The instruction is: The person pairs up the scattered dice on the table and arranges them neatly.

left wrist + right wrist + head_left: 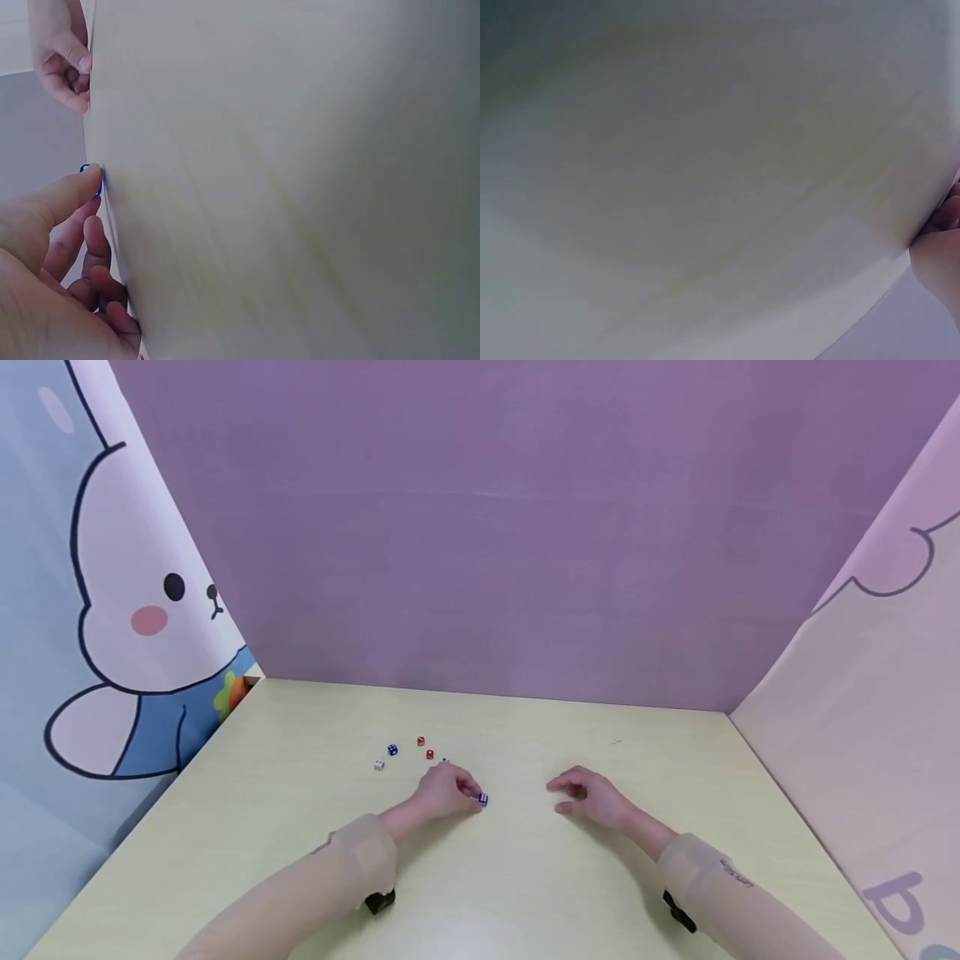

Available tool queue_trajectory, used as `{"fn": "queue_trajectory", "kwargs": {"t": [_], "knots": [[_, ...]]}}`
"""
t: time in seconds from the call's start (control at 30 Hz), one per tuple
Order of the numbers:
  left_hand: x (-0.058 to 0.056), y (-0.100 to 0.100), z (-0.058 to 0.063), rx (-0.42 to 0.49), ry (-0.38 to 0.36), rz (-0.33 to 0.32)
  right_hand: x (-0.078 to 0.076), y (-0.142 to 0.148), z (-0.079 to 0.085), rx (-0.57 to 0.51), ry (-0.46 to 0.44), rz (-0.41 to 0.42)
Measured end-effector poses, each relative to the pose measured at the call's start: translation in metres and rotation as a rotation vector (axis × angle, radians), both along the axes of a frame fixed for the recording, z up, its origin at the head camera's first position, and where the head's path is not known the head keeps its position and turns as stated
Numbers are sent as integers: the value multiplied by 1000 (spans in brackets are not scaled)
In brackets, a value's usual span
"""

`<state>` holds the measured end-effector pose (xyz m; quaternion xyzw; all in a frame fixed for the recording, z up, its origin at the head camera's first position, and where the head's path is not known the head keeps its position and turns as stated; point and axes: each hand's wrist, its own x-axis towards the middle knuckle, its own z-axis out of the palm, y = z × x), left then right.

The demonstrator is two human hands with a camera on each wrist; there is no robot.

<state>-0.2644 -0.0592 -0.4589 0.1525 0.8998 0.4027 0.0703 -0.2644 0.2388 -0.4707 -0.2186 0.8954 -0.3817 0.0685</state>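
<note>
My left hand pinches a small blue die with white pips between thumb and fingertips, close over the table. In the left wrist view, only blue edges of this die show past the thumb. Across from it, to the right, my right hand has its thumb and fingers apart, loosely bent, with nothing between them. Behind the left hand lie another blue die, a white die and two red dice, one farther back and one nearer. A further small die is mostly hidden by the left hand.
The pale wooden table ends at a purple back wall. A rabbit-print panel borders its left side, a pale pink panel its right. A tiny mark shows on the table at the back right.
</note>
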Motion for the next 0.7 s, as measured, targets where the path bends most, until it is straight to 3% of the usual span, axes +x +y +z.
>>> {"fn": "queue_trajectory", "kwargs": {"t": [0.2,0.7], "knots": [[-4,19,-1,-32,-14,40,1,-1,0,-3,7,-1],[-6,74,9,-119,-16,31,-1,2,-3,-28,31,-4]]}}
